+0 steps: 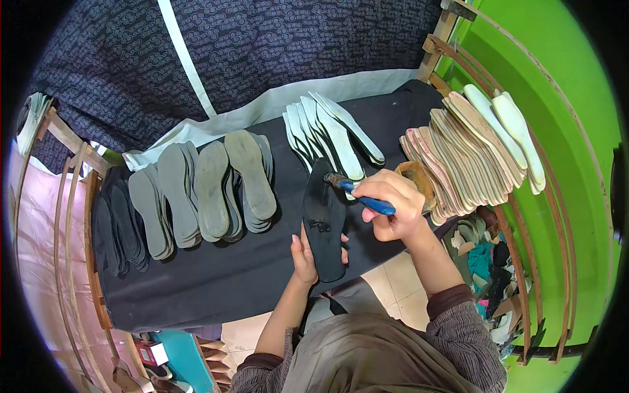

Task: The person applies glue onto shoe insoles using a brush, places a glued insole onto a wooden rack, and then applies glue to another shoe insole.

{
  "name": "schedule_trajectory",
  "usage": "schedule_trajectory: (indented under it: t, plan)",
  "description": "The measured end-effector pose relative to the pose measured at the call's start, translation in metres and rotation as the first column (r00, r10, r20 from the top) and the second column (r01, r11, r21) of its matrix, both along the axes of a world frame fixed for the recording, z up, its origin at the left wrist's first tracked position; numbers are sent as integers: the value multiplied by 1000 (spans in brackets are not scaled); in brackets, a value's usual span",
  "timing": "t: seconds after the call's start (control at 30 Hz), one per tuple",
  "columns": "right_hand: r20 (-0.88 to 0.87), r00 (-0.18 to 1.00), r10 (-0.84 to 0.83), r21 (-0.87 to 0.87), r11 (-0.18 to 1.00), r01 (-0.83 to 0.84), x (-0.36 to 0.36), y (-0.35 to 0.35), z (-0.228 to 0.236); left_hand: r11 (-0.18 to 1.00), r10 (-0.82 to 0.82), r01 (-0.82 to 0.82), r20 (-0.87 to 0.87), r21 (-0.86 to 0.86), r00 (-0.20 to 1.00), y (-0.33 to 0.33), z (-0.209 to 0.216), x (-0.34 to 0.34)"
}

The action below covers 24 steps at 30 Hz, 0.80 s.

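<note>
My left hand (303, 260) holds a black shoe insole (324, 236) from beneath, its fingertips showing at the right edge. Wrapped round the blue handle of a paintbrush (377, 205) is my right hand (396, 202). The brush's brown bristles touch the upper part of the insole, where a shiny wet-looking patch shows. Just beyond the insole's tip lies a fanned group of black-edged white insoles (335, 134). A tan, stained container (419, 177) stands behind my right hand, partly hidden by it.
Overlapping grey soles (213, 190) and black soles (121, 226) line the left of the black-covered table (190, 295). Beige soles (458, 164) stack at the right. Wooden rails (517, 275) border the sides. Coloured scraps (488, 262) lie below right. A dark patterned curtain (275, 39) hangs behind.
</note>
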State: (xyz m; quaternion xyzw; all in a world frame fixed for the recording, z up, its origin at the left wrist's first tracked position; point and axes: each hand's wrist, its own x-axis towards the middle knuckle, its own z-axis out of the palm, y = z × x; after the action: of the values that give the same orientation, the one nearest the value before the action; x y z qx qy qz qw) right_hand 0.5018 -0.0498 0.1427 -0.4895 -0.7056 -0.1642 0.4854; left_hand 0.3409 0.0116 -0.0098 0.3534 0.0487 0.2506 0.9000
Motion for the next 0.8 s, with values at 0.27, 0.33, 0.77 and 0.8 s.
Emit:
schedule_trajectory:
  t: [0.27,0.33,0.77,0.8]
  plan:
    - [8,1000,-29,3,1000,29,-3,-1,-2,999,17,-17,4,-42,1000,2,0,-2]
    - [-4,1000,-19,-26,999,19,-4,-6,1,999,9,-9,-2,-45,1000,1,2,-1]
    - [70,997,-31,-13,999,32,-5,-9,-4,999,20,-20,-2,-30,1000,0,0,-1]
    - [85,996,-24,-20,999,26,-8,-10,-5,999,25,-25,-1,-25,1000,0,1,-1]
